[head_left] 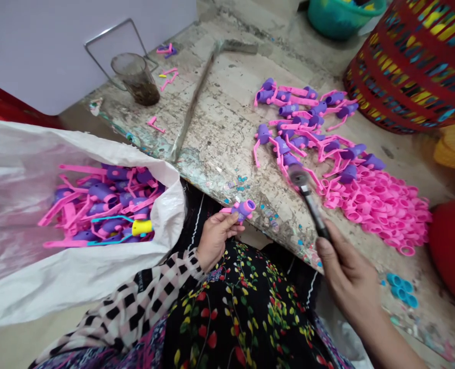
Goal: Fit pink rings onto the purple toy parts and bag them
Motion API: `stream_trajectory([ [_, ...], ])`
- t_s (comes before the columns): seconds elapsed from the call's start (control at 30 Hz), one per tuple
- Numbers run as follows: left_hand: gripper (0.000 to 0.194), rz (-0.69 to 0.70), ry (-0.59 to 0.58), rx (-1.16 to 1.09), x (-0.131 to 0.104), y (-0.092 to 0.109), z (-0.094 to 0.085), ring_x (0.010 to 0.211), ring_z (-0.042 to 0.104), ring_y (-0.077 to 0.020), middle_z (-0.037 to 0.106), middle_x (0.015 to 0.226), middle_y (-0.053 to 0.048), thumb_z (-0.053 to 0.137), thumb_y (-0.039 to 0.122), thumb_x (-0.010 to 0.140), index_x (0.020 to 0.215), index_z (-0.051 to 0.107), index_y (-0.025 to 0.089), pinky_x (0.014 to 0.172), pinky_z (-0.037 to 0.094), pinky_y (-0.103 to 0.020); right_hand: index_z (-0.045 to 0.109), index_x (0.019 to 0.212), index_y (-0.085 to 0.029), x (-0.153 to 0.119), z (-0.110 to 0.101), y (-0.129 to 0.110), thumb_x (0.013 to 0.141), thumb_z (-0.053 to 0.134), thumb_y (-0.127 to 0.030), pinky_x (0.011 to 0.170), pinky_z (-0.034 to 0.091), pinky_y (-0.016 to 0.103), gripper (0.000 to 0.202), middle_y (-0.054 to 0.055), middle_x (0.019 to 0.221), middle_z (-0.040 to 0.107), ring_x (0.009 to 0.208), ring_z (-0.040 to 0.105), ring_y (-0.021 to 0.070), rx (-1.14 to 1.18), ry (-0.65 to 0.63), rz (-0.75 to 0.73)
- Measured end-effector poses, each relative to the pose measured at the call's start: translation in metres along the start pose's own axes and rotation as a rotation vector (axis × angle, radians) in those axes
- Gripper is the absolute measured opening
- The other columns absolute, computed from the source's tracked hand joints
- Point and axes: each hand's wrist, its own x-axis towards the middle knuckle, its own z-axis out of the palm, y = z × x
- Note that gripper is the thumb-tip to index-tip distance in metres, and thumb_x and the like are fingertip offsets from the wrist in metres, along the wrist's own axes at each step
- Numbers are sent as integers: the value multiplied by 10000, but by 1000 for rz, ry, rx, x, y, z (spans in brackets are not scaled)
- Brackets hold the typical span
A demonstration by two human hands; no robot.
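Pinching a purple-and-pink piece [243,209] right of the white sack [172,215] with the left hand [217,236], gripping a hammer-like tool [312,204] farther right with the right hand [346,266], probably assembling, next seemingly needing a steady hold for tapping.

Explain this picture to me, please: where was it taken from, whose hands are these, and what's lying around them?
There's no robot here. A camera worn on a person's head looks forward and down at that person's own bare hands. The left hand holds a small purple-and-pink plastic piece. The right hand grips a dark-handled tool; its round head is blurred. On the worn, stained surface lie similar pieces, a heap of pink rings, a few blue rings and a drinking glass. At left, an open white sack contains more pieces.
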Motion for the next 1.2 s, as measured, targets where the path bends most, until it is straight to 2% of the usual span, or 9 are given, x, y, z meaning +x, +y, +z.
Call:
stream_trajectory([
  [0.1, 365, 1, 4, -2, 0, 0, 0, 587, 667, -127, 710, 702, -38, 826, 422, 600, 728, 672, 117, 630, 521, -240, 446, 1404, -268, -4, 5, 1, 930, 493, -267, 876, 554, 399, 477, 81, 1252, 651, 1049, 669, 248, -40, 126, 26],
  [0.23, 372, -3, 7, -5, 0, 0, -1, 581, 667, -130, 705, 680, -33, 834, 420, 585, 727, 672, 117, 622, 521, -240, 547, 1329, -222, -5, 14, 5, 926, 497, -306, 769, 593, 369, 415, 78, 1092, 729, 928, 712, 248, -57, -223, -94],
  [0.4, 365, -1, 11, -9, 1, -1, -1, 582, 666, -130, 705, 677, -35, 831, 418, 589, 715, 671, 116, 618, 516, -236, 485, 1381, -228, -3, 8, -5, 930, 484, -285, 851, 567, 383, 455, 99, 1206, 676, 1024, 682, 260, -64, 114, -67],
  [0.6, 379, 1, 6, -17, 1, -2, -1, 571, 665, -130, 706, 679, -32, 840, 418, 573, 738, 675, 120, 616, 517, -242, 519, 1355, -232, 0, 19, 4, 936, 462, -336, 736, 581, 345, 436, 77, 1031, 736, 870, 716, 237, -149, -211, -114],
  [0.73, 370, 5, -15, -23, 2, -2, -1, 573, 663, -122, 707, 690, -24, 841, 411, 577, 748, 672, 129, 644, 524, -251, 526, 1338, -220, 14, 31, 13, 956, 414, -377, 755, 552, 333, 428, 85, 1101, 714, 943, 692, 231, -181, -109, -19],
  [0.87, 368, -7, -51, -16, 3, -1, -4, 583, 665, -123, 712, 709, -38, 836, 409, 594, 762, 676, 122, 652, 527, -253, 542, 1327, -231, 34, 53, 17, 956, 394, -371, 583, 474, 305, 423, 88, 886, 684, 694, 642, 206, -506, -108, -99],
  [0.97, 370, -29, -80, -12, 3, 2, -7, 591, 671, -130, 709, 694, -41, 843, 404, 586, 750, 673, 119, 643, 528, -247, 562, 1315, -203, 40, 63, 13, 939, 421, -329, 616, 450, 356, 421, 151, 939, 623, 747, 601, 251, -672, -35, -164],
  [1.07, 363, -61, -138, -6, 0, 4, -8, 605, 675, -134, 713, 694, -49, 841, 399, 593, 753, 680, 116, 660, 535, -252, 578, 1288, -190, 34, 63, 0, 917, 479, -354, 776, 464, 473, 418, 197, 1133, 572, 981, 562, 331, -518, 50, -188],
  [1.2, 352, -136, -264, 35, -13, 6, -8, 592, 670, -148, 715, 684, -74, 843, 387, 600, 747, 695, 103, 667, 548, -282, 542, 1298, -215, 20, 64, -24, 888, 560, -370, 884, 488, 421, 439, 127, 1128, 608, 1041, 583, 258, 87, -62, -227],
])
